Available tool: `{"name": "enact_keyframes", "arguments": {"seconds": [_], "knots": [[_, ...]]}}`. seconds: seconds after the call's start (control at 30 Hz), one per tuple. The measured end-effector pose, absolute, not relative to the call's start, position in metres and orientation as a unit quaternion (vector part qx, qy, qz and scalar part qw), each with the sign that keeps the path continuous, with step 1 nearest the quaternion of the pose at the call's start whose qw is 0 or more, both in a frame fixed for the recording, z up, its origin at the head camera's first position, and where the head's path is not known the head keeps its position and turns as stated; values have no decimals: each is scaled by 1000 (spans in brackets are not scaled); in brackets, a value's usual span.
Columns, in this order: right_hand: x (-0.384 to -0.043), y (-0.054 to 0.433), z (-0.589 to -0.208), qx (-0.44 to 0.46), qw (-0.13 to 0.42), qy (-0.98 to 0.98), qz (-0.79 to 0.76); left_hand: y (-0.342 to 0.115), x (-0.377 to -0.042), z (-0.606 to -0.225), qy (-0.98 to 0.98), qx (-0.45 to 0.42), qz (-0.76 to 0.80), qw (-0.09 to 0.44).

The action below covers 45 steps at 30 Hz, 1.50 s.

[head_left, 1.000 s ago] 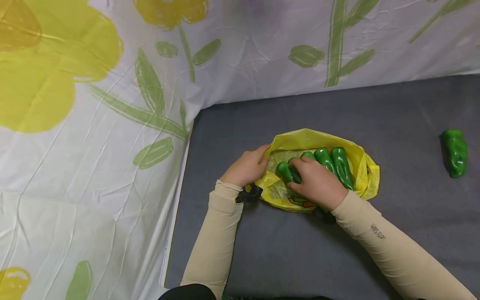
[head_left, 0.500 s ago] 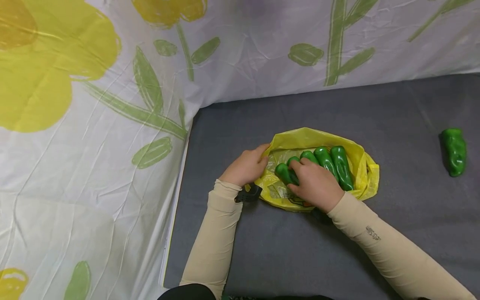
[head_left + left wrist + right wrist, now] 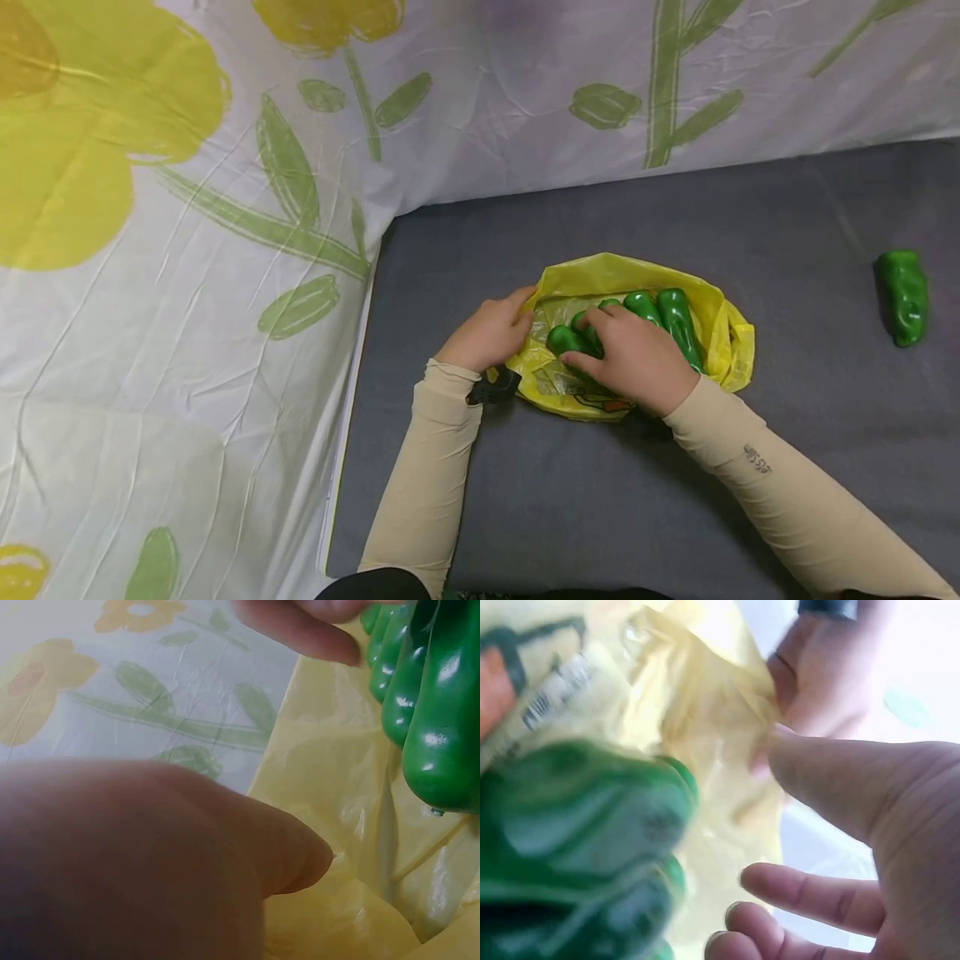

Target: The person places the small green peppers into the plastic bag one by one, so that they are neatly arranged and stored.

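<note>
In the head view, a yellow plastic bag [image 3: 618, 268] lies with its mouth spread. Inside it, several shiny green peppers [image 3: 678, 321] sit in a slanting row. My left hand [image 3: 487, 335] pinches the bag's left edge, its thumb [image 3: 289, 851] on the inner side in the left wrist view. Over the row is my right hand [image 3: 645, 360], hiding parts of the middle peppers. In the right wrist view its thumb [image 3: 832, 776] and fingers stand apart with nothing between them, beside the blurred peppers [image 3: 592, 825].
Another green pepper [image 3: 904, 298] lies alone on the dark grey tabletop [image 3: 787, 242], far to the right. A white cloth with printed flowers [image 3: 487, 125] hangs behind the table and down its left side.
My right thumb has come away from the leftmost pepper, which lies slightly more slanted than before. The left hand stays at the bag's edge. The head view has shifted slightly.
</note>
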State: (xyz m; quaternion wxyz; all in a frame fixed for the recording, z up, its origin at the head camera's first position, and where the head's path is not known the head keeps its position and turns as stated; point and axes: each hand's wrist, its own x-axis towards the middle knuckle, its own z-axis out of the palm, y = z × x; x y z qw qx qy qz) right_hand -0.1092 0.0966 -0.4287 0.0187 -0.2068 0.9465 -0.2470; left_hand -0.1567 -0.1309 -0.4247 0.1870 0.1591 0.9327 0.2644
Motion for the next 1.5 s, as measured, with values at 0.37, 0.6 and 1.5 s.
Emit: {"name": "enact_keyframes", "arguments": {"seconds": [0.37, 0.6, 1.5], "knots": [[-119, 129, -397, -150, -19, 943, -295, -133, -159, -426, 932, 166, 268, 180], [-123, 155, -384, -113, -69, 940, -313, -132, -160, -426, 931, 162, 267, 188], [-136, 267, -368, 149, -102, 941, -287, -130, -157, -429, 929, 162, 273, 188]]}}
